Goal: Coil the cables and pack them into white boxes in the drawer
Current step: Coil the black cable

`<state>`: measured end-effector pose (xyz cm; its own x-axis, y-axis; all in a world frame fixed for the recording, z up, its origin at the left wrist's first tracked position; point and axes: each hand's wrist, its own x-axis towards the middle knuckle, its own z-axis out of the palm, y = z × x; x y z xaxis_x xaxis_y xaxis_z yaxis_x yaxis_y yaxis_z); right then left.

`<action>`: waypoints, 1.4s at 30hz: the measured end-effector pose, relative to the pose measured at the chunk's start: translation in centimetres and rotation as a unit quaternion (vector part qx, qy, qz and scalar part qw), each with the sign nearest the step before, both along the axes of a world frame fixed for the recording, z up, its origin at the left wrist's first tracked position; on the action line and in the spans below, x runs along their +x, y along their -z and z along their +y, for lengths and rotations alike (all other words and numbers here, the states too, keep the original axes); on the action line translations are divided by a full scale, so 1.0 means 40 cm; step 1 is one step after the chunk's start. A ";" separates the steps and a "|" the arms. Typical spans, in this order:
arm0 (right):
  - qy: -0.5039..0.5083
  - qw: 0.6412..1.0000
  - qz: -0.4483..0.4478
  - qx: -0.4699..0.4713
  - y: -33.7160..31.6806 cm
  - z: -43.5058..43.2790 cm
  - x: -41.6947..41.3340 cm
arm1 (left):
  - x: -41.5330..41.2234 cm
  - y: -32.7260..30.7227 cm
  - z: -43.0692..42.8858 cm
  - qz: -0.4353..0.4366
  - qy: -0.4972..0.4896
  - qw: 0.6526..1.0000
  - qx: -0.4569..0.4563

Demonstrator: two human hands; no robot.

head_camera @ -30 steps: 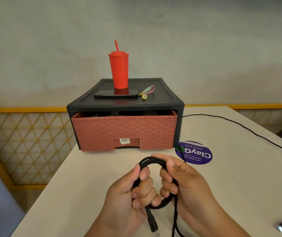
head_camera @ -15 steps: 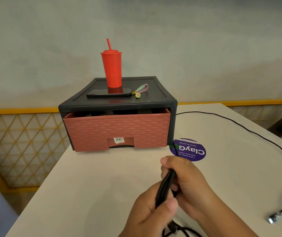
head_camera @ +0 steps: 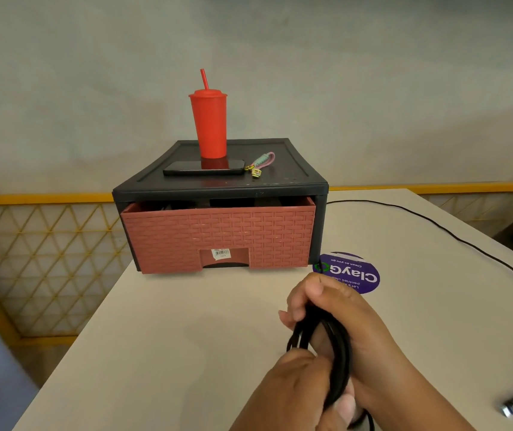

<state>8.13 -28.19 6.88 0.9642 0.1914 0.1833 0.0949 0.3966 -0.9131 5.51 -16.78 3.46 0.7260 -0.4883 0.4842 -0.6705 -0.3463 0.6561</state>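
A black cable (head_camera: 337, 356), folded into a narrow coil seen edge-on, is held between both hands low in the view. My right hand (head_camera: 336, 309) grips its far end with the fingers curled over the top. My left hand (head_camera: 298, 387) pinches the near end with the thumb pressed on the strands. The drawer (head_camera: 217, 236), terracotta with a woven front, sits slightly pulled out of its black cabinet (head_camera: 280, 178). What lies inside the drawer is hidden; no white boxes show.
On the cabinet stand a red tumbler (head_camera: 210, 126), a dark phone (head_camera: 203, 168) and a keychain (head_camera: 259, 164). A second black cable (head_camera: 454, 236) runs along the table's right side to a metal plug (head_camera: 511, 407). A purple round sticker (head_camera: 350, 272) lies by the cabinet.
The open round loop has been squeezed flat into a narrow bundle. Both hands have shifted right and lower on the table, with the left hand now below the right.
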 end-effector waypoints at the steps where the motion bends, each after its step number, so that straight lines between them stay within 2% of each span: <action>1: -0.003 1.000 -0.001 0.003 0.007 0.001 0.005 | -0.007 0.002 0.000 0.041 0.001 0.999 -0.032; 2: -0.005 1.000 0.007 0.008 0.014 0.000 0.012 | -0.010 -0.010 0.003 0.079 -0.007 0.993 -0.092; 4: 0.015 0.999 0.023 -0.023 0.020 -0.001 0.024 | -0.004 -0.019 0.007 0.100 -0.040 0.965 -0.238; 6: 0.082 0.977 0.010 -0.195 0.029 -0.010 0.035 | 0.020 -0.025 0.021 0.114 -0.043 0.929 -0.348; 8: 0.121 0.907 -0.007 -0.403 0.036 -0.019 0.041 | 0.049 -0.038 0.048 0.131 -0.047 0.892 -0.430; 10: 0.122 0.803 -0.022 -0.584 0.048 -0.022 0.044 | 0.073 -0.055 0.082 0.135 -0.053 0.873 -0.467; 11: 0.114 0.757 -0.022 -0.643 0.056 -0.020 0.043 | 0.081 -0.059 0.096 0.139 -0.058 0.865 -0.479; 12: 0.107 0.729 -0.019 -0.676 0.064 -0.019 0.044 | 0.088 -0.060 0.108 0.143 -0.067 0.859 -0.487; 13: 0.105 0.726 -0.004 -0.680 0.070 -0.019 0.046 | 0.091 -0.063 0.116 0.143 -0.076 0.855 -0.493; 18: 0.072 0.811 0.037 -0.580 0.069 -0.021 0.054 | 0.096 -0.069 0.122 0.124 -0.108 0.854 -0.493; 21: 0.007 0.922 0.077 -0.379 0.056 -0.015 0.047 | 0.100 -0.065 0.125 0.109 -0.122 0.858 -0.487; 24: -0.065 0.975 0.107 -0.182 0.061 -0.018 0.056 | 0.102 -0.065 0.134 0.081 -0.137 0.860 -0.485; 26: -0.085 0.983 0.113 -0.114 0.074 -0.019 0.066 | 0.106 -0.062 0.138 0.071 -0.145 0.854 -0.494; 28: -0.070 0.975 0.071 -0.198 0.084 -0.014 0.067 | 0.107 -0.059 0.136 0.060 -0.144 0.854 -0.497; 31: -0.055 0.930 0.011 -0.363 0.099 0.003 0.056 | 0.106 -0.057 0.127 0.042 -0.125 0.862 -0.490; 34: -0.024 0.906 -0.022 -0.422 0.106 0.019 0.042 | 0.105 -0.054 0.121 0.040 -0.107 0.869 -0.482; 37: -0.027 0.926 -0.025 -0.377 0.102 0.035 0.031 | 0.103 -0.046 0.116 0.027 -0.093 0.884 -0.457; 40: 0.006 0.973 0.026 -0.227 0.075 0.046 0.024 | 0.097 -0.042 0.113 0.003 -0.086 0.902 -0.422; 42: 0.030 0.989 0.090 -0.116 0.065 0.041 0.029 | 0.097 -0.043 0.116 -0.021 -0.090 0.909 -0.406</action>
<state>9.30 -26.55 4.27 0.9883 0.1487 -0.0343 -0.0603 0.1735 -0.9830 9.37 -12.13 5.17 0.7316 0.1669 0.6610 -0.6810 0.1343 0.7199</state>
